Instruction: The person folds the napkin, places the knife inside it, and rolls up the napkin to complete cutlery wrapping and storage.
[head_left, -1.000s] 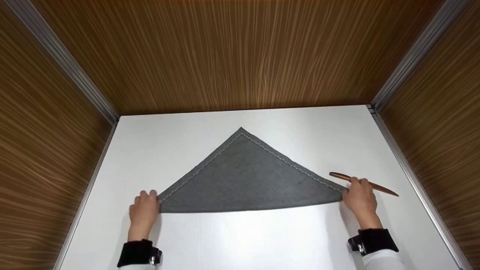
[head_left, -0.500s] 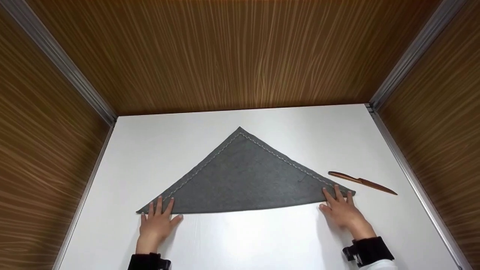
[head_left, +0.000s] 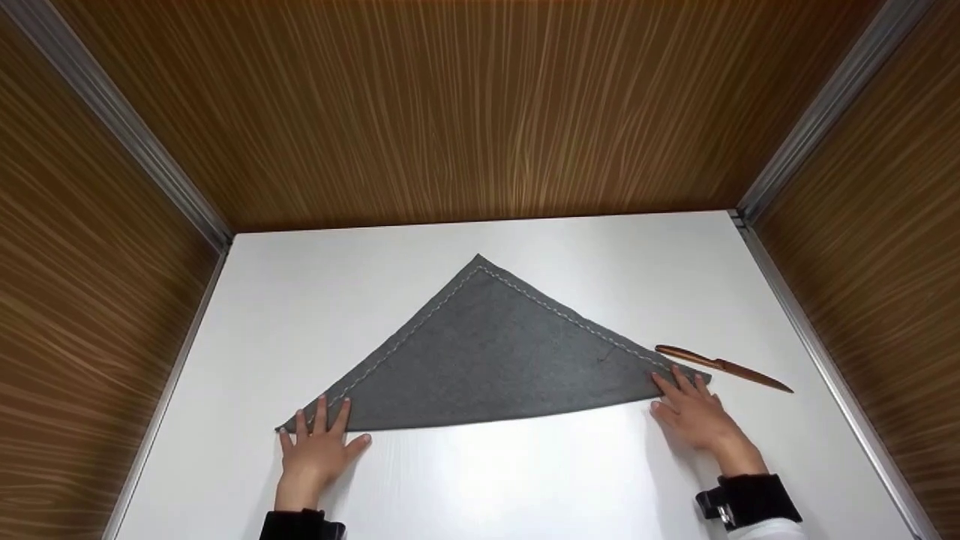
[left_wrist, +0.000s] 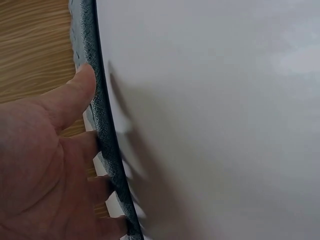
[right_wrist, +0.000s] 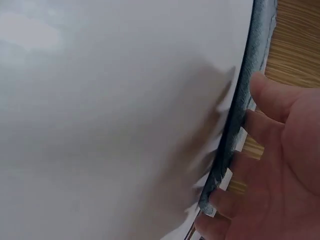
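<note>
Head view: a grey cloth [head_left: 487, 360] folded into a triangle lies flat in the middle of the white worktop [head_left: 525, 480], with its point facing away from the person.
Left hand: the left hand [head_left: 319, 450] lies flat on the left corner of the cloth, with its fingers [head_left: 322, 414] straight and spread wide.
Right hand: the right hand [head_left: 694, 416] lies flat on the right corner of the cloth, with its fingers [head_left: 679, 382] straight and a little apart.
Left wrist view: the left hand [left_wrist: 45, 170] is open, and its fingertips touch the cloth's edge [left_wrist: 102, 130].
Right wrist view: the right hand [right_wrist: 272, 165] is open too, with its fingertips on the cloth's edge [right_wrist: 235, 130].
Change: a second ago both hands were curled at the very tips of the two corners. Now they are open and press the corners down. The right hand has moved off the brown knife [head_left: 724, 367], so all of the knife shows.
Knife: it lies on the worktop just beside the right corner of the cloth.
Room: brown wooden walls [head_left: 480, 112] stand on three sides of the worktop, with silver metal strips [head_left: 124, 127] in the corners.
</note>
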